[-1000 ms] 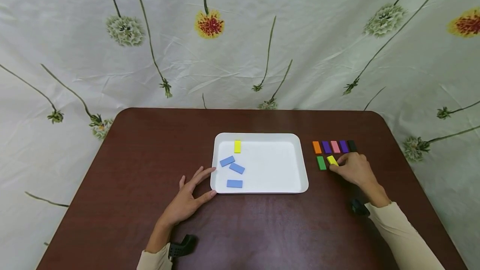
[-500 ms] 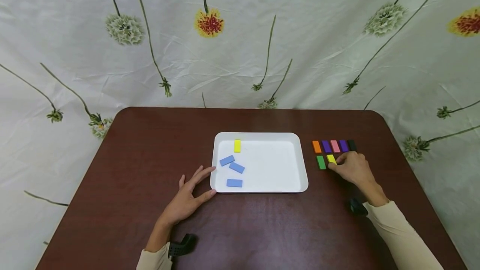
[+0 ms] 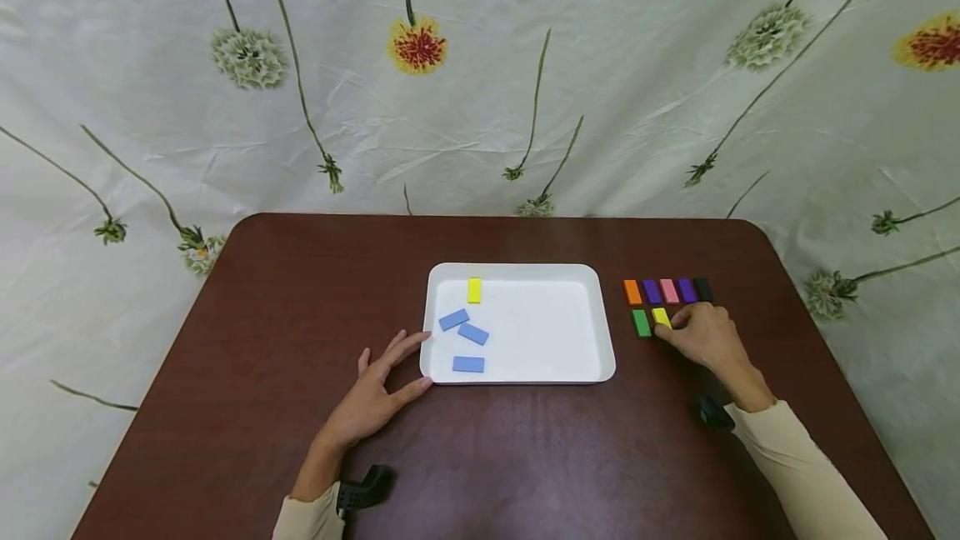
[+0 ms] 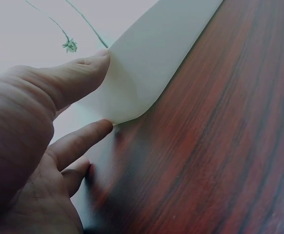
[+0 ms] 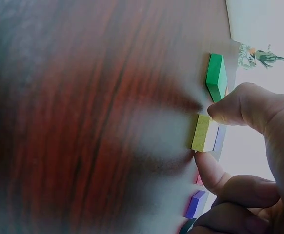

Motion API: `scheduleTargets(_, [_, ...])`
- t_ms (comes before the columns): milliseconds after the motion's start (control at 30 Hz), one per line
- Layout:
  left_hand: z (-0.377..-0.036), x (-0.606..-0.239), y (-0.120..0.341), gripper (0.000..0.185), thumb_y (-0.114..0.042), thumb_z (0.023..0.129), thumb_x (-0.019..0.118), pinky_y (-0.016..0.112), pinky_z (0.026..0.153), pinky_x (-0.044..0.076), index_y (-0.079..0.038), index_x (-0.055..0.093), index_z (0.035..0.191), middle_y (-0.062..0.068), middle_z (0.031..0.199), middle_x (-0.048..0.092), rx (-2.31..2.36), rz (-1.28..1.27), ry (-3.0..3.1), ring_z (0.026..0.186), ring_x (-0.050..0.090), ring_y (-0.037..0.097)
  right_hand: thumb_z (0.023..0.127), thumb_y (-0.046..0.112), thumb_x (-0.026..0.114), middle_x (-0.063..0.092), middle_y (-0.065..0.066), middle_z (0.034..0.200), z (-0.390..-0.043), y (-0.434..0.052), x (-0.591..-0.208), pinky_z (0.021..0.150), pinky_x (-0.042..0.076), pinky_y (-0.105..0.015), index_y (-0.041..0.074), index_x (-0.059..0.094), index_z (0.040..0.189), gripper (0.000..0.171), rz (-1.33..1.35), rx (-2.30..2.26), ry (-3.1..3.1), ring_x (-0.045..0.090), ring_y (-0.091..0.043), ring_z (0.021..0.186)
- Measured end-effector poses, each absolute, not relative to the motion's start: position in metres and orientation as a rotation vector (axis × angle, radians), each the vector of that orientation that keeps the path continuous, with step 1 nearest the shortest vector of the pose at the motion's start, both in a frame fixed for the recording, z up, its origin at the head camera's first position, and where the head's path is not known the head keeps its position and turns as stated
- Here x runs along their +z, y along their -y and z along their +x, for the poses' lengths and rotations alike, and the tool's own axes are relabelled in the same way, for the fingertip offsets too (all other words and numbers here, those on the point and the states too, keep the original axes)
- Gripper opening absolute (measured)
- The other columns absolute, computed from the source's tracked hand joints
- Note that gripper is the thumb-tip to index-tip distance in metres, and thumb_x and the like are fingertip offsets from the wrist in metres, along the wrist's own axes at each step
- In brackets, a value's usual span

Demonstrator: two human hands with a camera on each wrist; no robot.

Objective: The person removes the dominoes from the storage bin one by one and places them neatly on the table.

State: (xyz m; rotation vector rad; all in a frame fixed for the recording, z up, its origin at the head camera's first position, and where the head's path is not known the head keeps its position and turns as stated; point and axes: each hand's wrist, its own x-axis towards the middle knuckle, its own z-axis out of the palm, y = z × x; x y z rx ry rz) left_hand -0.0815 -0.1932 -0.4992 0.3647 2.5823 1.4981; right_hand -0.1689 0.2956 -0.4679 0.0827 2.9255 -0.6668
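Cream long sleeves [image 3: 802, 465] — bare hands — black wrist-worn cameras [image 3: 363, 492] (one per wrist).

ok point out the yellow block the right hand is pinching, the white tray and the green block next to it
yellow rectangular block [image 5: 203, 133], right wrist view, its narrow side face
white plastic tray [image 3: 606, 332], head view, its right rim
green rectangular block [image 3: 641, 322], head view, its top face

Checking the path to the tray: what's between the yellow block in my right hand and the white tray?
The green block sits beside the yellow block; past it, bare table up to the tray, per the head view.
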Motion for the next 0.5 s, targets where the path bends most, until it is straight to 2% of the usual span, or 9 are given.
scheduleTargets(400, [-0.0817,-0.5000,0.1933,0.064,-0.032,0.093,0.073,0.072,0.111,-0.013,-0.027,0.046,0.151,0.007,0.157,0.043,1.499,0.356,-2.583,0.154,0.017,0.038,0.088,0.039,0.071,0.070,-0.024,0.090,-0.1669,-0.2964,-0.4638,0.054,0.048,-0.029,-0.009,0.071,0.096,0.048,0.121,-0.636,-2.918,0.057,-0.023,0.066])
scheduleTargets(500, [-0.0816,-0.5003,0.1935,0.064,-0.031,0.093,0.073,0.072,0.111,-0.013,-0.027,0.046,0.151,0.009,0.157,0.043,1.506,0.364,-2.580,0.154,0.017,0.039,0.089,0.040,0.070,0.070,-0.020,0.085,-0.1662,-0.2974,-0.4601,0.052,0.045,-0.029,-0.007,0.071,0.095,0.047,0.116,-0.626,-2.943,0.056,-0.023,0.064])
